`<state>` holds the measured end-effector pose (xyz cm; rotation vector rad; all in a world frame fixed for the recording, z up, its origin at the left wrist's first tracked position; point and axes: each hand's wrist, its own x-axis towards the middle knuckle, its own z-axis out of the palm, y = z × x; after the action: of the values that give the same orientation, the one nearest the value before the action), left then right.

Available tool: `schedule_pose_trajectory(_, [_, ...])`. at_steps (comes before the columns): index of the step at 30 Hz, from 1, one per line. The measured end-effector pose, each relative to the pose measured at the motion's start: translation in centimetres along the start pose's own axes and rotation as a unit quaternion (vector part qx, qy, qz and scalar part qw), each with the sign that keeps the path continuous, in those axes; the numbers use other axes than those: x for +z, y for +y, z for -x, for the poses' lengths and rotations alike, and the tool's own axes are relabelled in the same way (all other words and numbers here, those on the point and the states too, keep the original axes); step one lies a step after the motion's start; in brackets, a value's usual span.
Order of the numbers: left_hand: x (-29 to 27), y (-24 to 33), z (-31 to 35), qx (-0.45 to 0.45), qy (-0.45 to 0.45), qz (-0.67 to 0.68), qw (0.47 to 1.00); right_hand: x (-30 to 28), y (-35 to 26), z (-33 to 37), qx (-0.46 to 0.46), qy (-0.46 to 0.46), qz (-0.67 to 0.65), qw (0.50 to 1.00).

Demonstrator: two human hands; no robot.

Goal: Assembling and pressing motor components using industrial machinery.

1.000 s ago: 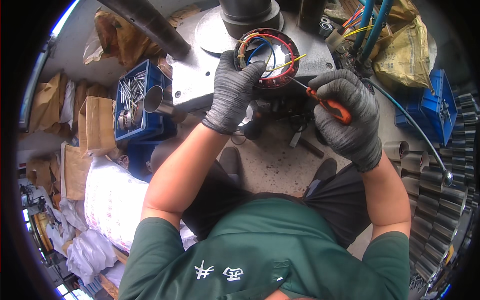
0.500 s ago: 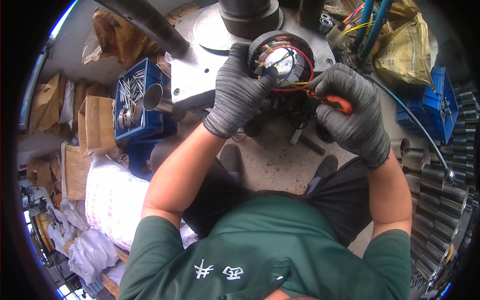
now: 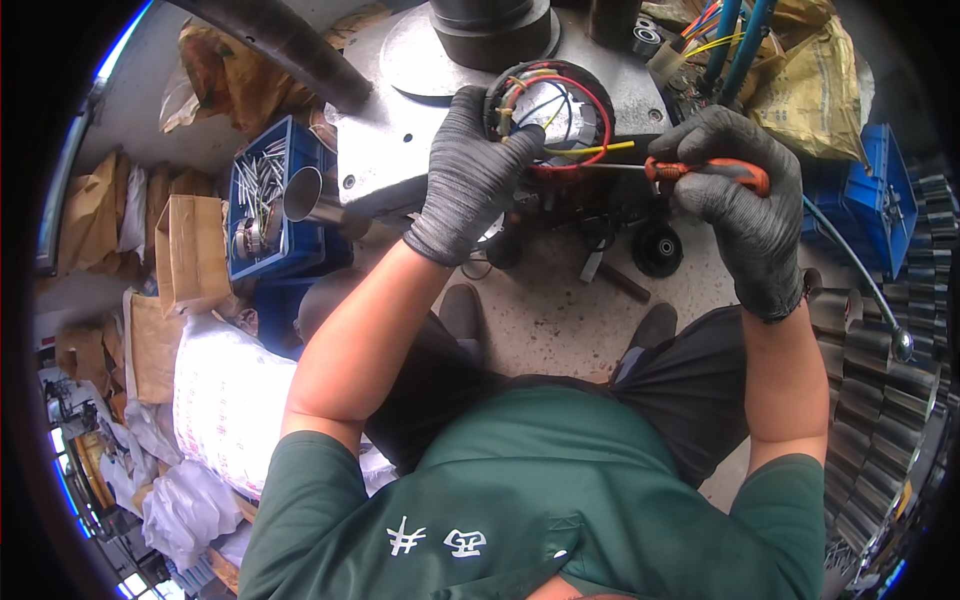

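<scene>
My gloved left hand (image 3: pixel 480 155) grips the left side of a round motor stator (image 3: pixel 606 105), thumb over its rim. Red, blue and yellow wires lie across the stator's face, and a yellow wire end (image 3: pixel 618 147) sticks out to the right. In my gloved right hand (image 3: pixel 745 190) is a screwdriver (image 3: pixel 720 174) with an orange-red handle. Its thin shaft points left and reaches the stator's lower edge by the red wire. The stator hides the tip.
Behind the stator stands a metal press base (image 3: pixel 385 150) with a dark cylinder (image 3: pixel 492 30). A blue bin (image 3: pixel 262 262) of metal rods sits left, another blue bin (image 3: pixel 865 210) right. Metal tubes (image 3: pixel 870 400) are stacked at far right. A dark round part (image 3: pixel 657 249) lies below.
My right hand has moved right and turned, so the screwdriver now lies level with its shaft in sight. The stator has shifted slightly left and tilted to show more of its face.
</scene>
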<state>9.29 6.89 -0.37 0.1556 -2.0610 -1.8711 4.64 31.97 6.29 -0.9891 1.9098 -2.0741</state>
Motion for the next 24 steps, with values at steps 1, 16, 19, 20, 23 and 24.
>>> schedule_pose_trajectory(1, [0.0, 0.1, 0.0, -0.028, 0.0, 0.074, 0.997, 0.1, 0.2, 0.1, 0.0, 0.0, -0.002, 1.0])
schedule_pose_trajectory(16, [-0.2, 0.6, 0.1, 0.005, -0.012, -0.02, 1.0, 1.3, 2.1, -0.1, -0.094, -0.03, 0.13, 0.987])
schedule_pose_trajectory(19, [-0.1, 0.7, 0.2, -0.001, -0.006, -0.011, 1.0, 1.2, 1.6, -0.3, -0.134, -0.074, 0.24, 0.959])
schedule_pose_trajectory(20, [-0.1, 0.7, 0.2, 0.002, -0.002, -0.008, 1.0, 1.0, 1.1, -0.2, -0.087, -0.071, 0.171, 0.979])
schedule_pose_trajectory(23, [-0.5, 0.7, 0.0, 0.001, -0.003, -0.047, 0.999, 0.9, 0.4, -0.2, -0.053, -0.04, 0.095, 0.993])
schedule_pose_trajectory(24, [-0.5, 0.7, -0.1, 0.002, -0.004, -0.047, 0.999, 1.0, 0.3, -0.2, -0.067, -0.015, 0.09, 0.994])
